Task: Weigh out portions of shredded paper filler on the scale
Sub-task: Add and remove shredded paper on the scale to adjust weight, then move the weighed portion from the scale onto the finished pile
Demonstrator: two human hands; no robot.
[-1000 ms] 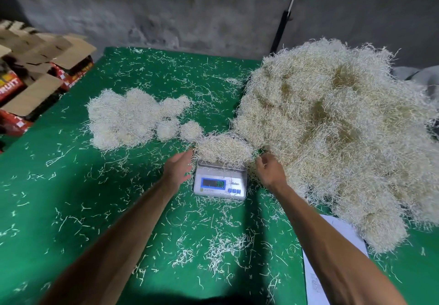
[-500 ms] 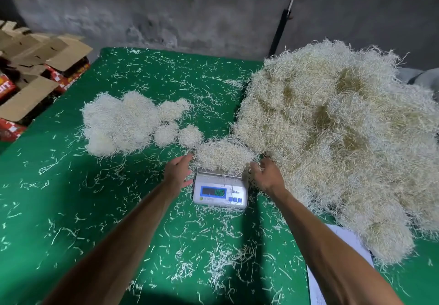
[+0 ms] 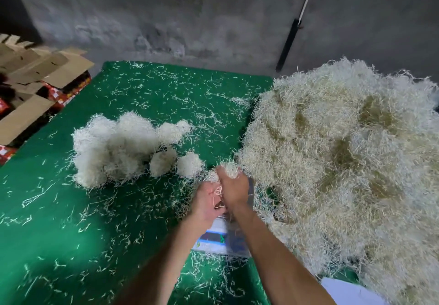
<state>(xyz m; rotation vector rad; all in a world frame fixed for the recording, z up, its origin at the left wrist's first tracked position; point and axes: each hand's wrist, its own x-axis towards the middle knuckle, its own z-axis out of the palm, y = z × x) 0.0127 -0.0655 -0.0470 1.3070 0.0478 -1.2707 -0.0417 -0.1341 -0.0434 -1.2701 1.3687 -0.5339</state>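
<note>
Just above the scale (image 3: 221, 238), both hands, left hand (image 3: 207, 206) and right hand (image 3: 234, 189), curl around a light, springy shredded paper clump (image 3: 228, 168), best cupped from underneath.

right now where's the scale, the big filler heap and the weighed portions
scale (image 3: 213, 239): head view, on its front display panel
big filler heap (image 3: 344, 152): head view, middle of the mound
weighed portions (image 3: 118, 148): head view, centre of the white clumps

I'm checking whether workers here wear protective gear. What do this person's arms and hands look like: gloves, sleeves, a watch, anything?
Nothing shows on them. The left hand and right hand are bare, with no gloves, rings or watch visible. Both forearms are bare up to the frame's bottom edge; no sleeve, wristband or marking shows.
</note>
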